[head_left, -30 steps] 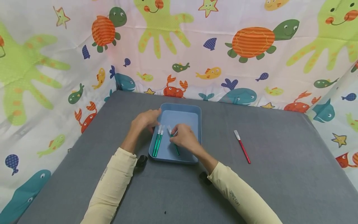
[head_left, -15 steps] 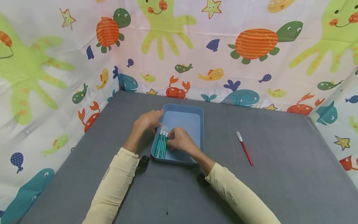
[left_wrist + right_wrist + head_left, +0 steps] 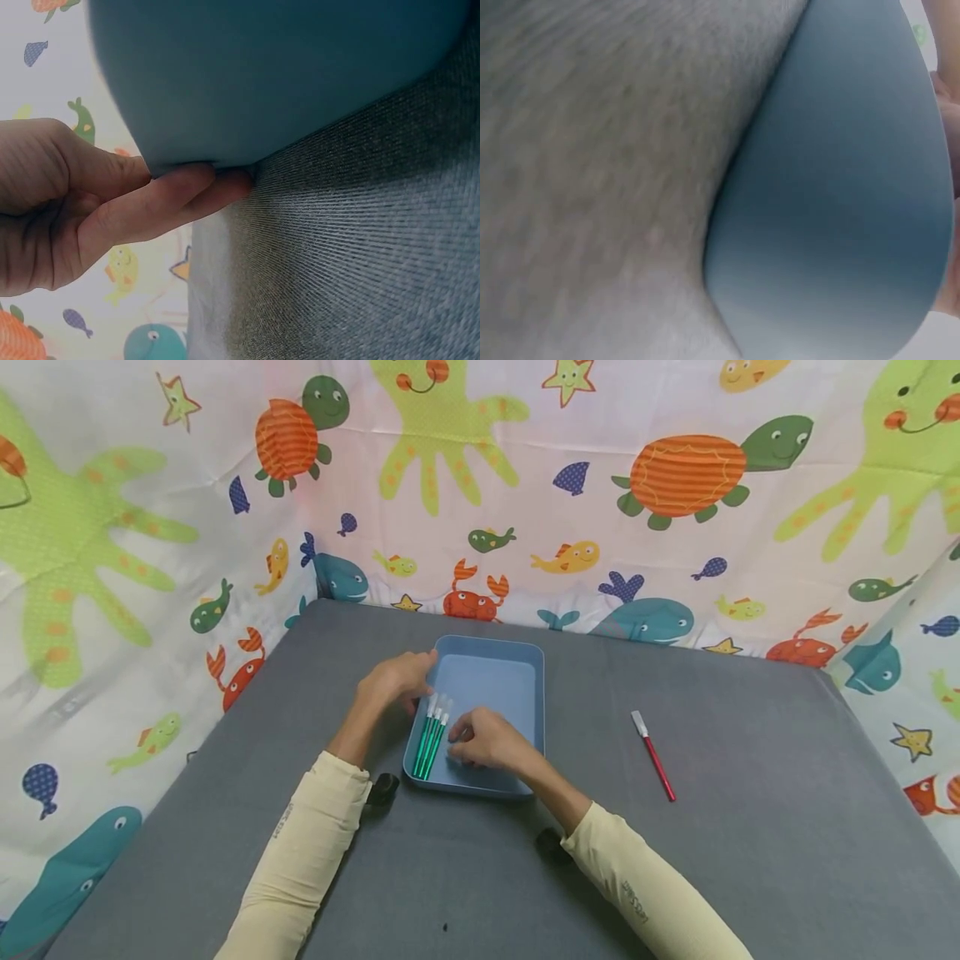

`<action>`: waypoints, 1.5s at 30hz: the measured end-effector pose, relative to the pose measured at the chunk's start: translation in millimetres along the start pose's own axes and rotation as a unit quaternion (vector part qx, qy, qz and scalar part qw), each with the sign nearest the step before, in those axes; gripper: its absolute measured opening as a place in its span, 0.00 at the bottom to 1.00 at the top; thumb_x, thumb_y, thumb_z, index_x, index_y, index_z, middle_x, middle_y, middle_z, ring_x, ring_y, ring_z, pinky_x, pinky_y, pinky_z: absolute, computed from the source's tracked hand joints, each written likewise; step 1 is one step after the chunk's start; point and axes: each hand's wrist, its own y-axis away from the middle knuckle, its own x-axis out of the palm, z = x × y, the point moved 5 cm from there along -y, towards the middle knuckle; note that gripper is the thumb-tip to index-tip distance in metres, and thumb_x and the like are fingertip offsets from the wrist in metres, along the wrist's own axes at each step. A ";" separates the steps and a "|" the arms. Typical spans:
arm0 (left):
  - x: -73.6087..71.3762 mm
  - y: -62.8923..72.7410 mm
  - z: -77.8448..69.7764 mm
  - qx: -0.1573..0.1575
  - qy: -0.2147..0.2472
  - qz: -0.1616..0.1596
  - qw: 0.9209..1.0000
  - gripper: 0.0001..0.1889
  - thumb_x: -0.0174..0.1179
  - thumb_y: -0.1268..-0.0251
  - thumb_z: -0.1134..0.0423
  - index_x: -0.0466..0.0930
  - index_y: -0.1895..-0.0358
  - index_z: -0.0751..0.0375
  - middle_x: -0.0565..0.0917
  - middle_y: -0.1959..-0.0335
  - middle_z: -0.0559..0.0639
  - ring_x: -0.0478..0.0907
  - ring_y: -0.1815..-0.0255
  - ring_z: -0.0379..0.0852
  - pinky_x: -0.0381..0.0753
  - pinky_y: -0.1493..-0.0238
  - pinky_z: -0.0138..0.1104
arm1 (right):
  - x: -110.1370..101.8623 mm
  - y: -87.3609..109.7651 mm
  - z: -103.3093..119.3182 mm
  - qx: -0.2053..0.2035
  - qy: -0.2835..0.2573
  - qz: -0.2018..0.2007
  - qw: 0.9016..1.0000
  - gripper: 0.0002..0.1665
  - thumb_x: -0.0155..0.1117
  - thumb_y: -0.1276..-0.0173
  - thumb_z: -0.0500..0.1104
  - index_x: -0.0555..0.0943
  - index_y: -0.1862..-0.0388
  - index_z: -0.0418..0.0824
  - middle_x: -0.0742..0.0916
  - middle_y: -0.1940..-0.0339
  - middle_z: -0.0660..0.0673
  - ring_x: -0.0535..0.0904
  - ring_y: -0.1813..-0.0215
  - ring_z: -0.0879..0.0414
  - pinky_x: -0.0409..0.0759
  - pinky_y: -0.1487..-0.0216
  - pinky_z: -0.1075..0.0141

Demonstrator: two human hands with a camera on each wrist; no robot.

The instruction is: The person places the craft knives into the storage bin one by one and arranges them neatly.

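Observation:
Inside the left side of the blue tray [image 3: 495,685] lie several slim, shiny green pens [image 3: 431,739] with pale caps, side by side. My left hand [image 3: 397,681] grips the tray's left wall, thumb toward the rim; in the left wrist view, its fingers [image 3: 161,199] press against the tray's outside. Over the tray floor, just right of the green pens, is my right hand [image 3: 487,739], fingers loosely bent and nothing seen between them. The right wrist view shows mostly the tray's outer wall [image 3: 832,187], with part of the hand behind it.
A red pen [image 3: 654,756] with a pale cap lies on the grey tabletop [image 3: 750,827] right of the tray. Behind and along the sides hangs a white cloth [image 3: 450,535] printed with sea animals. A small dark speck [image 3: 445,927] is near the front.
My right hand has brought a separate green pen left against the others and let it go, then drawn slightly away to the right. The left hand stays on the tray.

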 end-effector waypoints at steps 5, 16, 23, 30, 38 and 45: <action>-0.9 1.5 1.3 0.007 0.003 -0.008 1.000 0.41 0.58 0.20 0.64 0.44 0.14 0.61 0.62 0.18 0.67 0.91 0.64 0.48 0.72 0.24 0.53 | -10.8 6.8 -3.9 0.005 0.026 -0.013 1.000 0.10 0.68 0.28 0.39 0.86 0.52 0.35 0.90 0.69 0.44 0.82 0.71 0.58 0.79 0.67 0.67; 2.1 2.3 4.3 0.016 0.012 -0.007 1.000 0.42 0.56 0.20 0.65 0.38 0.14 0.62 0.52 0.14 0.66 0.91 0.65 0.47 0.66 0.20 0.54 | -47.6 32.2 -7.7 -0.023 0.023 -0.071 0.997 0.07 0.65 0.27 0.38 0.87 0.58 0.36 0.89 0.68 0.43 0.83 0.69 0.57 0.77 0.66 0.68; 4.0 4.1 3.7 0.011 0.016 -0.008 1.000 0.43 0.56 0.19 0.64 0.38 0.14 0.60 0.52 0.14 0.65 0.92 0.64 0.46 0.62 0.19 0.57 | -87.1 62.1 -29.6 -0.022 0.032 -0.137 0.990 0.08 0.63 0.26 0.37 0.86 0.58 0.34 0.89 0.63 0.39 0.85 0.65 0.54 0.78 0.63 0.66; 2.7 2.5 3.3 0.012 0.016 -0.010 1.000 0.42 0.56 0.19 0.64 0.38 0.14 0.60 0.53 0.14 0.66 0.91 0.66 0.46 0.62 0.19 0.57 | -126.6 97.6 -61.4 0.016 0.083 -0.195 0.977 0.11 0.63 0.26 0.39 0.86 0.53 0.32 0.89 0.59 0.35 0.85 0.60 0.48 0.81 0.60 0.60; 1.5 2.6 2.4 0.007 0.007 -0.011 1.000 0.42 0.56 0.19 0.64 0.40 0.13 0.59 0.55 0.15 0.67 0.91 0.66 0.46 0.64 0.20 0.57 | -146.8 122.1 -99.7 0.092 0.141 -0.210 0.963 0.13 0.63 0.27 0.41 0.86 0.54 0.32 0.89 0.55 0.30 0.85 0.58 0.41 0.81 0.60 0.51; 2.7 3.2 -0.1 0.011 0.013 -0.014 1.000 0.42 0.57 0.20 0.65 0.40 0.14 0.60 0.57 0.16 0.68 0.91 0.65 0.47 0.64 0.20 0.57 | -157.8 132.6 -128.4 0.160 0.173 -0.173 0.956 0.16 0.64 0.27 0.41 0.82 0.49 0.29 0.88 0.55 0.28 0.84 0.61 0.41 0.79 0.65 0.53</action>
